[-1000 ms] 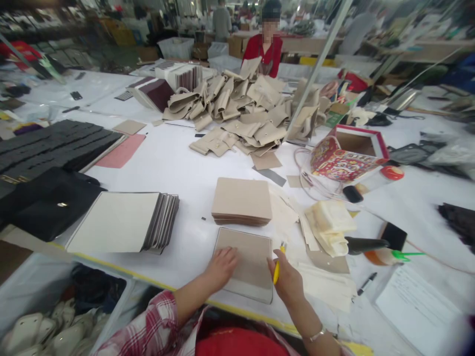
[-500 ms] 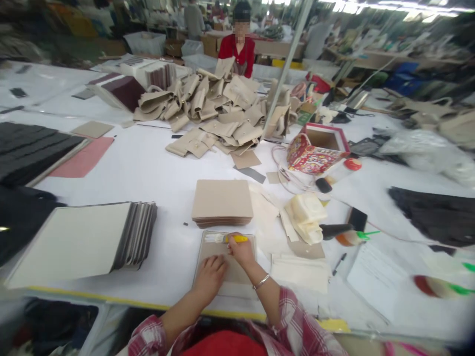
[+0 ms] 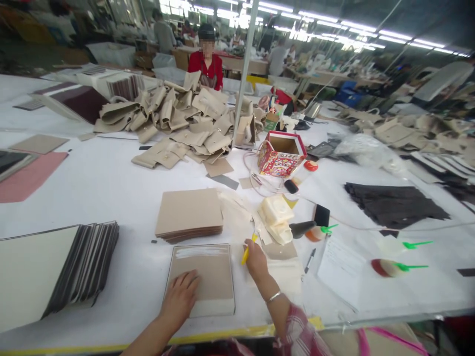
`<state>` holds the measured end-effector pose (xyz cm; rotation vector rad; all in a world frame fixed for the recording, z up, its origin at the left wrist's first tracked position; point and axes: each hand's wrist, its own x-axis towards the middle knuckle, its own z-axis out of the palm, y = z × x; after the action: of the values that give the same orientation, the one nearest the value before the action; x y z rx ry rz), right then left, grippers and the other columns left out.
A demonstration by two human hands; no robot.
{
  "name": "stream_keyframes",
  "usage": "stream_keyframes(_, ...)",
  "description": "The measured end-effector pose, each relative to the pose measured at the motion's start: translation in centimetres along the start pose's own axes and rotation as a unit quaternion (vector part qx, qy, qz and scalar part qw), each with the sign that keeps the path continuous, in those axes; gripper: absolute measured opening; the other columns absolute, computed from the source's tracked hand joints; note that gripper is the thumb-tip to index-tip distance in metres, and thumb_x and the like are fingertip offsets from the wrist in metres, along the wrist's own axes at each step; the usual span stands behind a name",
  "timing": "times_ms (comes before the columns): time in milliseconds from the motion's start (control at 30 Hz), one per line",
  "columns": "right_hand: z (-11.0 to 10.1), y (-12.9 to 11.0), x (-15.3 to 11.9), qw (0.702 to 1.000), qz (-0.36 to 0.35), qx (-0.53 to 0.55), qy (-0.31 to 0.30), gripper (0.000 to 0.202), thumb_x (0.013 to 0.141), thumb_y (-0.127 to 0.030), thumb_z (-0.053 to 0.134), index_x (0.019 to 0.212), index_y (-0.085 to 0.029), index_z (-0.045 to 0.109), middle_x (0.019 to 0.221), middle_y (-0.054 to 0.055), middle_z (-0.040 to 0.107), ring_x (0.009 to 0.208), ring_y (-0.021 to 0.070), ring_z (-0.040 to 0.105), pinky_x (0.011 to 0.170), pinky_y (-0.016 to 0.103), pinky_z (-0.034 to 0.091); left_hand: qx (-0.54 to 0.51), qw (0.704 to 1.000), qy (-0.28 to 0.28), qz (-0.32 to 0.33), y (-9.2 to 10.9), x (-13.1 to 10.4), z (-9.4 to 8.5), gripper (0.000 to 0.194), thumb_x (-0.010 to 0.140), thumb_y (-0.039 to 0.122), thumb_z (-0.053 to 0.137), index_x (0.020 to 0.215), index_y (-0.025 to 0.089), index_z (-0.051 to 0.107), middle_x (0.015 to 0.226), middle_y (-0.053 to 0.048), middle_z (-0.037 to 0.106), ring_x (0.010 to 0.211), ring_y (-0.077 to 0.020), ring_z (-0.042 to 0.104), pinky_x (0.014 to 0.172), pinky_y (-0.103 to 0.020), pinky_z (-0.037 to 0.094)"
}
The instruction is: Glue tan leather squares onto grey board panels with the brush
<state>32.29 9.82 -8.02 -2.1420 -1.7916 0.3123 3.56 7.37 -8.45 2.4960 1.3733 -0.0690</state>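
Note:
My left hand [image 3: 181, 292] lies flat with its fingers extended on a beige rectangular panel [image 3: 213, 272], pressing near its left side. A white wet-looking streak [image 3: 202, 251] runs along the panel's far edge. In my right hand [image 3: 256, 259] is a yellow-handled brush [image 3: 245, 256], held between thumb and fingers, off to the right of the panel. The brush's tip is up by a pale yellow crumpled block [image 3: 275, 210], and I cannot tell whether they touch. Just beyond the panel sits a stack of beige boards [image 3: 189, 212].
Dark-edged panels [image 3: 83, 262] are stacked at left. Beige folded pieces [image 3: 185, 118] pile up at the back, near a metal pole [image 3: 245, 74] and a person in red [image 3: 206, 69]. Rightward lie a red patterned box [image 3: 280, 160], a phone [image 3: 322, 215], a pen [image 3: 309, 260], paper [image 3: 341, 269] and green-tipped bottles [image 3: 384, 267].
My right hand has moved the brush off the panel to the right, leaving a white streak exposed. My left hand stays on the panel. The whole view has shifted rightward.

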Motion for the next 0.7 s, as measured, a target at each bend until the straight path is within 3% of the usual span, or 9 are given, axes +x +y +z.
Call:
stream_keyframes(133,3.3,1.3,1.8,0.998,-0.034,-0.058,0.006,0.022,0.083,-0.013,0.04,0.099,-0.016,0.055,0.081,0.008,0.055,0.084,0.0199,0.048,0.075,0.031,0.037,0.0,1.0,-0.012,-0.008,0.3,0.0,-0.1,0.042,0.076,0.018,0.05,0.118,0.027,0.051,0.129,-0.002,0.046,0.114,-0.0231,0.04,0.096,-0.039,0.03)
stream_keyframes(233,4.1,2.3,1.9,0.996,-0.051,-0.077,0.006,0.026,0.082,-0.009,0.039,0.102,-0.017,0.055,0.079,0.007,0.054,0.082,0.0197,0.046,0.075,0.03,0.035,-0.008,1.0,-0.024,-0.016,0.4,0.1,-0.3,0.042,0.077,0.019,0.048,0.119,0.027,0.05,0.13,-0.002,0.044,0.116,-0.0229,0.039,0.097,-0.039,0.029)
stream_keyframes(533,2.2,4.2,1.5,0.992,-0.081,-0.087,0.034,0.028,0.078,-0.005,0.04,0.096,-0.019,0.056,0.067,0.002,0.053,0.063,0.0134,0.049,0.061,0.022,0.035,-0.072,0.993,-0.086,-0.025,-0.5,0.3,-0.4,0.053,0.07,0.024,0.054,0.122,0.023,0.048,0.134,-0.003,0.039,0.121,-0.0238,0.036,0.1,-0.039,0.028)
stream_keyframes(600,1.7,4.4,1.4,0.992,-0.081,-0.084,0.049,0.027,0.079,-0.005,0.04,0.096,-0.018,0.056,0.067,0.002,0.054,0.062,0.0139,0.05,0.06,0.022,0.036,-0.105,0.992,-0.073,-0.023,-0.7,0.4,-0.9,0.052,0.07,0.028,0.056,0.121,0.021,0.048,0.134,-0.006,0.04,0.119,-0.024,0.039,0.1,-0.038,0.031)
stream_keyframes(700,0.6,4.4,1.1,0.991,-0.08,-0.079,0.072,0.024,0.082,-0.01,0.039,0.098,-0.019,0.055,0.07,0.003,0.053,0.066,0.0151,0.051,0.063,0.024,0.038,-0.194,0.981,0.0,-0.03,0.7,1.8,-2.3,0.046,0.074,0.032,0.054,0.117,0.02,0.05,0.13,-0.008,0.044,0.116,-0.0241,0.042,0.099,-0.039,0.033)
